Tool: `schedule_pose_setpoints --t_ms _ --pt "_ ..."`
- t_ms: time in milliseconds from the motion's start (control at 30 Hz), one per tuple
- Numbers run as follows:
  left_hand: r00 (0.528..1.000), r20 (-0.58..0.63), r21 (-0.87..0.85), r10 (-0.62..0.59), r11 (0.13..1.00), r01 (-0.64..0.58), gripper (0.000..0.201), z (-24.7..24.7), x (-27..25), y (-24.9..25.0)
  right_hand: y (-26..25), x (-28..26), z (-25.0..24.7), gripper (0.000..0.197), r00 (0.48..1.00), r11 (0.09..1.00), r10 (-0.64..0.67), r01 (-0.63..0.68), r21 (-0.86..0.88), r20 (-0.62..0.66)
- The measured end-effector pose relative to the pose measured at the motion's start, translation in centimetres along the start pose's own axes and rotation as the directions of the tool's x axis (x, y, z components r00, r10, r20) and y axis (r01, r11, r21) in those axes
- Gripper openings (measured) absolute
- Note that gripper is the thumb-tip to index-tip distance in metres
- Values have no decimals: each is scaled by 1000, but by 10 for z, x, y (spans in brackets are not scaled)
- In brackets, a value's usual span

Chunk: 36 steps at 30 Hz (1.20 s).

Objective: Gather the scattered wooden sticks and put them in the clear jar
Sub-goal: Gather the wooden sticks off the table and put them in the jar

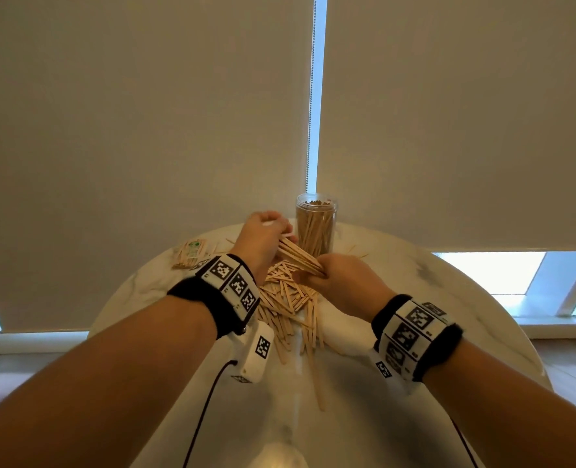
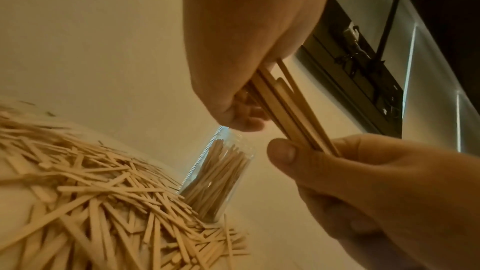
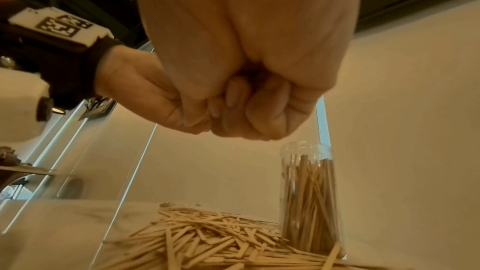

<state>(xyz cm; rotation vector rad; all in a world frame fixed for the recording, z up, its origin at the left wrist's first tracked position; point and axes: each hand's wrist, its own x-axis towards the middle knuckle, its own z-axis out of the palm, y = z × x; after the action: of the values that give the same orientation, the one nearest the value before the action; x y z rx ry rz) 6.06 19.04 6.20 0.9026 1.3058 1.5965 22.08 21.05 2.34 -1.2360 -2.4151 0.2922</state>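
Bundle: handful of wooden sticks held between both hands, above the loose pile, clear of the table.
L hand: left hand has fingers curled round the far, upper end of the bundle; grip clear in left wrist view.
R hand: right hand is clenched on the near, lower end; thumb over the sticks in left wrist view. Right wrist view shows only a tight fist, sticks hidden inside it.
Long axis: bundle slants up and away from R hand to L hand, upper end tipped toward the jar side.
Jar: clear jar stands upright, mouth open, at the far edge of the table, already well stocked w/ sticks standing on end.
Key relation: jar lies just beyond and slightly right of the bundle's upper end; L hand is the nearer one to the mouth. My read: bundle must swing to near vertical before it'll drop in.
Pile: loose sticks heaped mid-table between the forearms, some touching the jar's base, a few strays trailing toward the person.
Progress: est. plenty left to gather.
Other: wrapped pack lies far left of the pile.
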Motion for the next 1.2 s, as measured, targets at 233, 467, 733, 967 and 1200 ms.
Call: schedule_pose_setpoints --t_ms 233,467,733,967,1200 --pt "982 187 477 1 874 -92 38 12 -15 1 4 8 -4 39 993 985 100 -107 -136 -57" --pt "969 216 827 120 506 -247 46 9 -9 -12 8 6 -19 27 995 972 95 -96 -213 -19" --pt "989 141 363 -34 932 -20 32 10 18 -14 7 14 -36 61 976 982 -128 100 -161 -175" --pt "986 43 36 -161 987 159 31 18 60 12 29 66 -104 51 962 984 26 -72 -160 -272" --pt "983 114 559 -142 827 54 97 29 144 8 37 172 -143 47 990 826 26 -100 -555 -141"
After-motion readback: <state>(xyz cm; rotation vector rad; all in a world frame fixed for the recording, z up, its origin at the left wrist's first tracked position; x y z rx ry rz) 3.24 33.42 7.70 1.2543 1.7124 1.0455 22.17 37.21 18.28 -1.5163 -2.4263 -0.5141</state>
